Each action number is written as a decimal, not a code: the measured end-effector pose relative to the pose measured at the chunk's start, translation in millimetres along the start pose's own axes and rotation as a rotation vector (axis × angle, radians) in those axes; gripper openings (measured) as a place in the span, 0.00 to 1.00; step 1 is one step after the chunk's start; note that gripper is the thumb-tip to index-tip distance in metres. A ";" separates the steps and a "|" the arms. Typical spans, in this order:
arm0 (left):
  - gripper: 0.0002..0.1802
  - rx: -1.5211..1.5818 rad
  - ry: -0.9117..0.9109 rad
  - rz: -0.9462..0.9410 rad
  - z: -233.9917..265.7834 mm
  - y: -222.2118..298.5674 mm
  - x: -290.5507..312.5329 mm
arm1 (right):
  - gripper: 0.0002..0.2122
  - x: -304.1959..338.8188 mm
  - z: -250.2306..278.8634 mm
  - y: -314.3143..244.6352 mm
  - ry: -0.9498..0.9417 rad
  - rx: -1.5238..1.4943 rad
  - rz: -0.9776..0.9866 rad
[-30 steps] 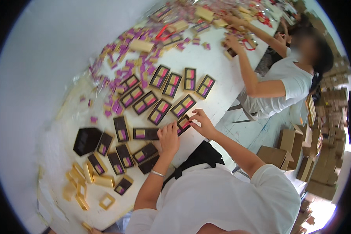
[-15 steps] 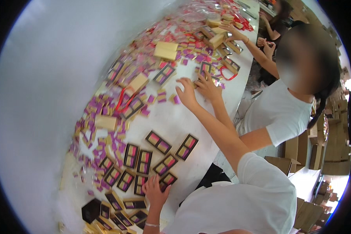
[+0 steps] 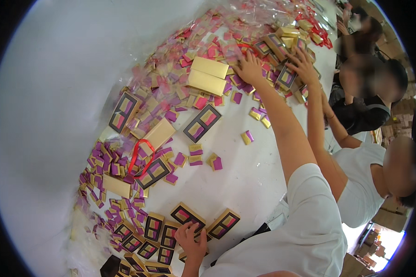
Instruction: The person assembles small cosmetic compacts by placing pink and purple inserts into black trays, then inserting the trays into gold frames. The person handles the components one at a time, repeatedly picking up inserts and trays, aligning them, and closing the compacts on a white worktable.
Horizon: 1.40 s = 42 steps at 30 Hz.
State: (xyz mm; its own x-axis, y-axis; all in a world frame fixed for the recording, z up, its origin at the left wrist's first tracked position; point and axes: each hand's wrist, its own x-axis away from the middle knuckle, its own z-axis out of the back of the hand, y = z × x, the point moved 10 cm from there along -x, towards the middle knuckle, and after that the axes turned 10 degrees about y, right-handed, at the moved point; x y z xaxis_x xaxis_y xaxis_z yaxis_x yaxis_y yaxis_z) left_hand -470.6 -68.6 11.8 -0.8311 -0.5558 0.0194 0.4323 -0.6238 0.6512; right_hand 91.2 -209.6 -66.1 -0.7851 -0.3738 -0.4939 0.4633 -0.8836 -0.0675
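My left hand (image 3: 191, 241) is open, palm down, over a cluster of gold boxes with black-framed two-part windows. Its fingertips rest at the near edge of one windowed box (image 3: 188, 214); another windowed box (image 3: 223, 224) lies just right of it. My right hand (image 3: 249, 69) reaches far across the table, open, with its fingers stretched out. It is over small purple-and-gold wrapped squares (image 3: 236, 97), beside a plain gold box (image 3: 208, 76). I see nothing held in it, though what lies under the fingers is hidden.
A co-worker's hand (image 3: 305, 69) touches a heap of gold boxes (image 3: 276, 47) at the far right. Wrapped squares and clear plastic (image 3: 138, 51) line the table's left side. A red ribbon (image 3: 135, 159) loops by a windowed box (image 3: 153, 173). A black hexagonal piece (image 3: 110, 266) lies near left.
My right hand has moved farther across the table toward the far boxes. My left hand has shifted onto another windowed box. The view has shifted, and the co-worker's hand is now at the far heap.
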 end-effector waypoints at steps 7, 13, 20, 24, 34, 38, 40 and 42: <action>0.16 -0.012 -0.030 0.090 -15.0 -15.8 -20.6 | 0.34 -77.7 -31.0 -62.3 -0.022 0.024 0.004; 0.14 0.034 -0.011 0.108 -20.0 -11.6 -35.4 | 0.37 -70.8 -7.3 -88.9 0.132 0.122 0.220; 0.13 0.282 -0.017 -0.127 -32.3 42.8 -103.5 | 0.32 -63.8 -29.0 -118.5 0.115 -0.162 0.455; 0.11 0.430 -0.048 -0.360 -41.3 101.5 -149.2 | 0.26 -80.5 -50.2 -122.3 0.020 -0.145 0.275; 0.12 0.555 0.045 -0.301 -41.9 108.5 -168.5 | 0.32 -9.0 -9.0 -102.1 0.022 -0.142 0.311; 0.09 0.559 0.056 -0.311 -42.8 113.0 -170.4 | 0.28 -21.0 -12.4 -93.5 -0.092 -0.134 0.128; 0.08 0.560 0.058 -0.322 -43.0 117.0 -168.4 | 0.22 -39.8 -5.1 -76.3 0.048 -0.113 0.022; 0.07 0.554 0.062 -0.330 -41.5 119.7 -166.8 | 0.19 -49.7 -18.3 -72.5 0.034 -0.207 -0.009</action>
State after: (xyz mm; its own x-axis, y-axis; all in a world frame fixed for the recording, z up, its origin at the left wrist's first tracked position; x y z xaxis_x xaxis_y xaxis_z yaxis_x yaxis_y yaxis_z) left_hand -265.7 -73.4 54.9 -0.8607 -0.4244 -0.2812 -0.1005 -0.3998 0.9111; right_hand 104.1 -121.8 -52.5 -0.7768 -0.3538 -0.5209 0.5339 -0.8087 -0.2468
